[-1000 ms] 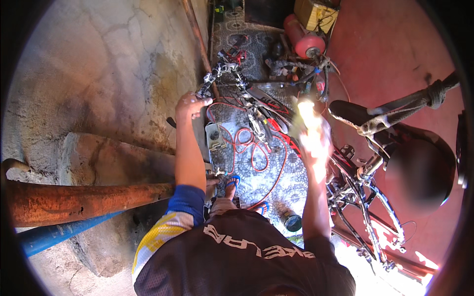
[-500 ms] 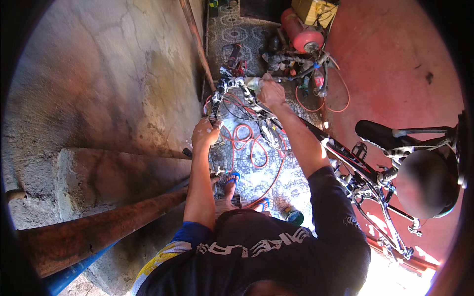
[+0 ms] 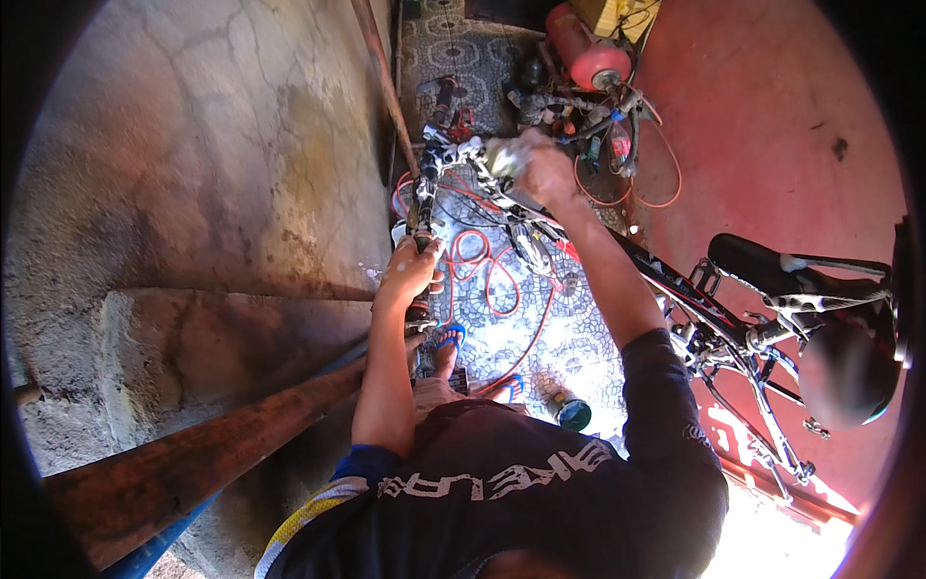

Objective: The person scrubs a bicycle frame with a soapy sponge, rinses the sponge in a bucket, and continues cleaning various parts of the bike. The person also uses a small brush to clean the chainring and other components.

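A bicycle frame [image 3: 675,285] with white suds on it stretches from the right toward the middle, with its handlebar [image 3: 424,198] at the far end. My left hand [image 3: 413,270] is wrapped round the near end of the handlebar. My right hand [image 3: 550,176], smeared by motion, is closed on a pale wad [image 3: 508,156] like a sponge or cloth. That wad is against or just beside the frame's front end near the stem. Its exact kind is too blurred to tell.
A red hose [image 3: 503,289] loops over the patterned tile floor. A green-rimmed can [image 3: 573,415] lies near my blue sandals [image 3: 450,336]. At the back stands a red tank [image 3: 598,66] among parts. A rusty pipe [image 3: 222,444] and a concrete wall [image 3: 212,145] flank the left.
My right hand has moved slightly right and toward me, and the pale wad is now more visible. My left hand sits slightly nearer to me on the handlebar.
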The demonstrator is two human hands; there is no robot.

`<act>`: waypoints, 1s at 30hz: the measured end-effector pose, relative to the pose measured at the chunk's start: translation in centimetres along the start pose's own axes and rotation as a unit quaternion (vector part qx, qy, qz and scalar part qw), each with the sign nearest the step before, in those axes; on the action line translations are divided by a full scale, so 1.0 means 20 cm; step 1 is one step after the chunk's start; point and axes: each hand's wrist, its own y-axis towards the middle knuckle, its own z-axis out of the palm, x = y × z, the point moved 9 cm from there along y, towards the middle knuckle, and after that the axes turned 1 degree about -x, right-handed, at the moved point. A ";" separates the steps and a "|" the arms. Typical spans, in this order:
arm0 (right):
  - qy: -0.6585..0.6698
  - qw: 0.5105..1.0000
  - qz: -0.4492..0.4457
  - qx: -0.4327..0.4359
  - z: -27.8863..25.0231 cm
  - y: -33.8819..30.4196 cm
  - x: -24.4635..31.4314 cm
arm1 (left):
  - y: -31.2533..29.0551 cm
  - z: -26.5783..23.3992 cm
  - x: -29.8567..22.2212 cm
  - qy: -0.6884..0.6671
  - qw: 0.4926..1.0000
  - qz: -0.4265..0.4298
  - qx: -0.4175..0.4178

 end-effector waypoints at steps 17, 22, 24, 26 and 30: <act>-0.228 0.958 -0.112 0.134 0.28 -0.04 0.29 | 0.05 0.13 -0.01 -0.094 0.995 0.027 -0.024; 0.041 0.982 0.116 -0.142 0.09 -0.01 -0.24 | -0.01 0.18 -0.05 -0.082 0.996 0.024 -0.031; 0.120 0.970 0.089 -0.190 0.09 0.01 -0.06 | -0.01 0.14 -0.03 -0.081 0.995 0.030 -0.050; 0.131 0.972 0.028 -0.192 0.10 -0.03 0.27 | -0.02 0.11 0.01 -0.084 0.995 0.027 -0.056; 0.199 0.979 0.008 -0.044 0.27 -0.02 0.34 | -0.04 0.12 -0.02 -0.095 0.994 0.034 -0.037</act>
